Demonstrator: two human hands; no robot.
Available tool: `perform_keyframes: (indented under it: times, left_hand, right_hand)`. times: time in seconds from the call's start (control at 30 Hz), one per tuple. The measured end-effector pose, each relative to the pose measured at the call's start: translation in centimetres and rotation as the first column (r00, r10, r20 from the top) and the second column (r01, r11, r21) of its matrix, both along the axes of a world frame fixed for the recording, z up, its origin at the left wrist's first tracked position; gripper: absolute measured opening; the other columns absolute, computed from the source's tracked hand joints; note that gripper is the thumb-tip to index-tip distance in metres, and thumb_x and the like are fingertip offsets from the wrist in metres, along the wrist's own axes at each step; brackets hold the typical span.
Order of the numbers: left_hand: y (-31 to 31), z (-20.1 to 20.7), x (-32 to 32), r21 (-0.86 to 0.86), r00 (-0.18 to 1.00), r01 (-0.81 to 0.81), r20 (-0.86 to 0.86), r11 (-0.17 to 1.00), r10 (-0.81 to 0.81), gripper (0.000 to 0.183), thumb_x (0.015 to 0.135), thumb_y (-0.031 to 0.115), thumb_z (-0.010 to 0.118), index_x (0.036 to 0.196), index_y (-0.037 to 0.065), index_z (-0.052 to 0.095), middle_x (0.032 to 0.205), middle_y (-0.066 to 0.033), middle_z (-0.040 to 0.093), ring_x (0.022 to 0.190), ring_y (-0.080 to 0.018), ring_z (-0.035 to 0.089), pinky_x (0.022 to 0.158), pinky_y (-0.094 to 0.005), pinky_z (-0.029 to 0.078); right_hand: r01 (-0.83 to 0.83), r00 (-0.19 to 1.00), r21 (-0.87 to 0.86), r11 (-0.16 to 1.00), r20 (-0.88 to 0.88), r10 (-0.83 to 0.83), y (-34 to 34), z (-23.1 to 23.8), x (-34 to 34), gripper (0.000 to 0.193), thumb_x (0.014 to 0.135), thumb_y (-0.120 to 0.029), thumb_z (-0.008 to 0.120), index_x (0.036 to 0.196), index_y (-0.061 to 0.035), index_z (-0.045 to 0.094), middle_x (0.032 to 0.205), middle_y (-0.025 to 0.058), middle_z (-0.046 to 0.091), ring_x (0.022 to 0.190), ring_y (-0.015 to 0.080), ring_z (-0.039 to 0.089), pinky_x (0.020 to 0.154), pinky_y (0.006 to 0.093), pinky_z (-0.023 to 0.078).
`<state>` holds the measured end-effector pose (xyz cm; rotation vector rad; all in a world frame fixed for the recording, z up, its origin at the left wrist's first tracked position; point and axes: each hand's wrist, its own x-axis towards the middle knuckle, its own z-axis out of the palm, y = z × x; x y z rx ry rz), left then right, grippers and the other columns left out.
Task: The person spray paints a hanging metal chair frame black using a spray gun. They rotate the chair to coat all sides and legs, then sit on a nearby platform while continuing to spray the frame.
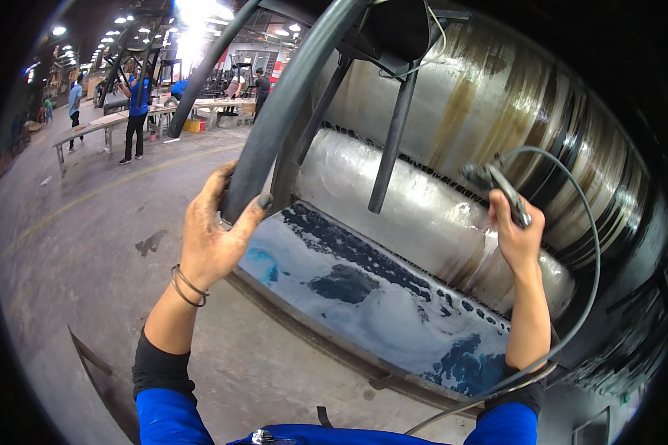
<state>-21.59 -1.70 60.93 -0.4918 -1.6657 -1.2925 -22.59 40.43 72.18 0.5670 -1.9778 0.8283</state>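
Fingers and thumb of my left hand [214, 230] wrap the lower end of a thick dark leg [278, 111] belonging to a black chair [393, 33]. Other legs of the chair stick out, one slim dark leg [393, 144] pointing down toward the metal booth wall. How the chair is held up at the top is out of view. My right hand [521, 231] is closed around a metal spray gun [503, 194], its head turned left toward the chair, apart from it. A grey hose [594, 245] loops from the gun around my right forearm.
Below the chair lies a trough of foamy blue water [371, 311] with a raised metal rim [312, 337]. Behind it rise wet, stained curved metal panels [453, 89]. Farther left are a long workbench [111, 122] and several people [137, 107] on the concrete floor.
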Motion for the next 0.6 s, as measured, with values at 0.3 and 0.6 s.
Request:
perform_keyframes:
  times: [0.3, 0.6]
  left_hand:
    - [6.1, 0.4, 1.3, -0.063, 0.968, 0.229, 0.125, 0.971, -0.220, 0.079, 0.093, 0.018, 0.077, 0.153, -0.011, 0.035, 0.129, -0.0286, 0.066, 0.116, -0.0296, 0.070, 0.098, -0.0375, 0.055]
    - [5.9, 0.7, 2.3, -0.099, 0.966, 0.244, 0.107, 0.965, -0.234, 0.079, 0.090, 0.013, 0.076, 0.155, -0.007, 0.036, 0.118, -0.0261, 0.071, 0.104, -0.0269, 0.075, 0.091, -0.0340, 0.057]
  right_hand:
    - [0.108, 0.983, -0.326, 0.939, -0.109, -0.150, -7.4, 6.7, -13.0, 0.074, 0.086, -0.074, 0.070, 0.075, -0.0010, 0.075, 0.063, 0.0031, 0.067, 0.065, 0.0143, 0.065, 0.068, 0.0327, 0.052]
    - [0.053, 0.993, -0.619, 0.783, -0.053, -0.109, -14.0, 9.7, -19.6, 0.089, 0.087, -0.084, 0.058, 0.057, -0.0010, 0.066, 0.056, 0.0074, 0.065, 0.062, 0.0215, 0.071, 0.071, 0.0398, 0.056]
